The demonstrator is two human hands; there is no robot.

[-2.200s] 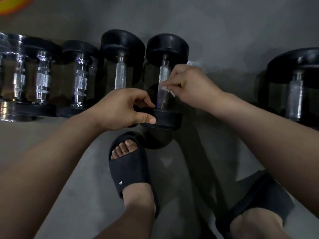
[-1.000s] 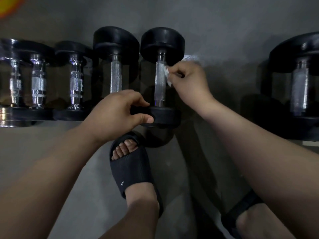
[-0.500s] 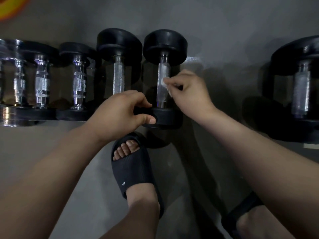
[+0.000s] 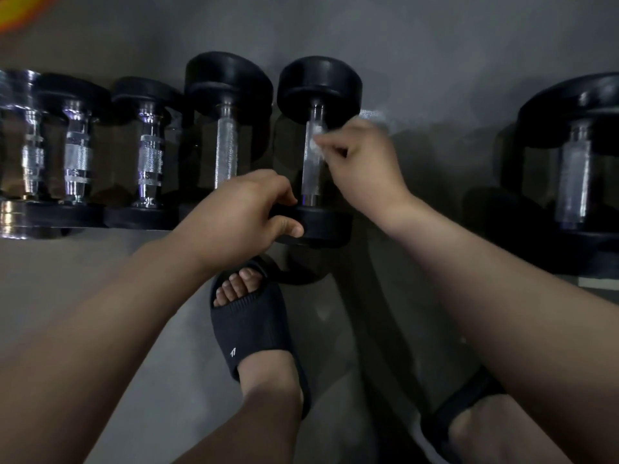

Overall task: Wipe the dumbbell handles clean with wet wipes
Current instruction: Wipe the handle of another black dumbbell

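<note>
Head view: target dumbbell [image 4: 310, 187] lies on the grey floor [image 4: 83, 279], fifth in a row, just right of a neighbouring dumbbell [image 4: 226, 152]. Its long axis runs straight away from the person: near head [image 4: 326, 226] toward the feet, far head [image 4: 320, 85] up-frame, chrome handle [image 4: 308, 169] between them.

Left hand [image 4: 234, 216] grips the near head, fingers curled over its top edge, thumb on the outer face. Right hand [image 4: 361, 165] comes in from the right side, fingers curled, pinching a wet wipe [image 4: 316, 144] against the upper part of the handle, close to the far head. The wipe is blurred, so its fold can't be read.

The right hand is the one on the handle; the left sits at the near end, off the metal. Below the wipe, bare handle runs down to the near head. My read: mid-wipe on this handle. The next stroke likely runs along the axis, back toward the person, stopping short of the left fingers. The left hand looks placed to steady or roll the dumbbell so that the underside comes round.

A bigger dumbbell [image 4: 576, 162] sits well apart on the right.
</note>
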